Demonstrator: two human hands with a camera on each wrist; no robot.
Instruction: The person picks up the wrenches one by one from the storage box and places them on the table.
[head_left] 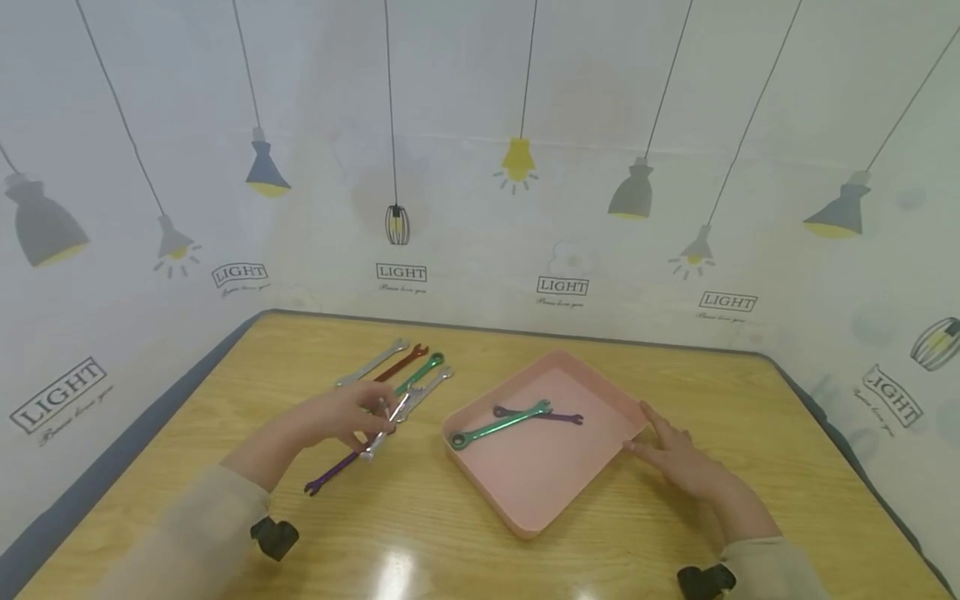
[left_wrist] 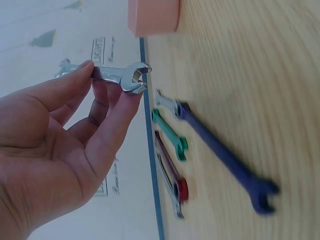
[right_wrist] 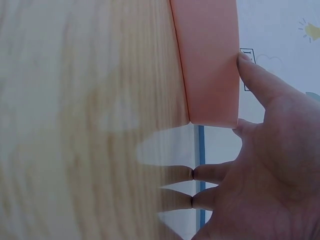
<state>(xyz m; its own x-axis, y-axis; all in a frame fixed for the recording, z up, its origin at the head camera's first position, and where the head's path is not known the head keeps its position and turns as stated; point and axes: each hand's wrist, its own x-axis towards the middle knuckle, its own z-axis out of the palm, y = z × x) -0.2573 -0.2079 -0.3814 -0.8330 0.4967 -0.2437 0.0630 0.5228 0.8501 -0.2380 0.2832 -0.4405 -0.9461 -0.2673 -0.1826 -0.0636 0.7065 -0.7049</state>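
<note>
My left hand (head_left: 347, 415) pinches a silver open-ended wrench (left_wrist: 111, 74) between thumb and fingertips, raised over the table. Below and beyond it lie a purple wrench (head_left: 333, 474), a silver wrench (head_left: 426, 395), a green wrench (head_left: 431, 363), a red wrench (head_left: 403, 362) and another silver wrench (head_left: 372, 363). A shallow pink tray (head_left: 551, 496) stands to their right, holding a green wrench (head_left: 501, 423) crossed over a purple wrench (head_left: 563, 417). My right hand (head_left: 686, 462) touches the tray's right corner, its thumb at the rim and other fingers extended toward the tabletop.
The wooden table (head_left: 360, 550) has a dark edge along its back and sides. Behind it stands a pale wall covering (head_left: 465, 200) printed with hanging lamps and lettering.
</note>
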